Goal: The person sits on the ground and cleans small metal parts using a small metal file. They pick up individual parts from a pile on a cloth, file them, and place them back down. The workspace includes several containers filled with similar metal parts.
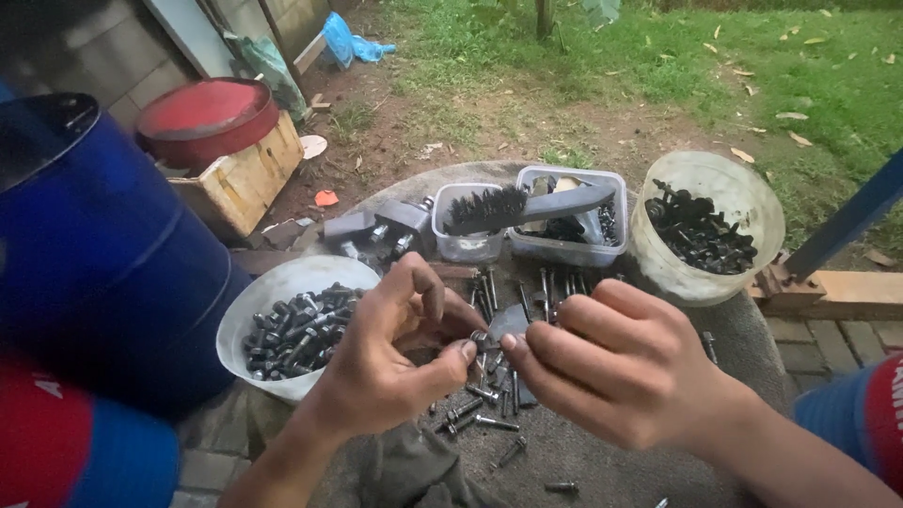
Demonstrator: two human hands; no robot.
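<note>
While the left hand (390,362) and right hand (611,362) meet fingertip to fingertip over the counter (602,461), both pinch one small bolt (482,341), lying crosswise between them, just right of the white bowl (273,287).

Your two bare hands and forearms, with red and blue clothing at the frame's lower corners.

Your left hand (386,362) and right hand (616,367) wear no gloves, rings or watch, and both forearms are uncovered, with no sleeves showing on them. At the lower left corner you wear red and blue fabric with white lettering; matching blue and red fabric shows at the lower right edge.
</note>
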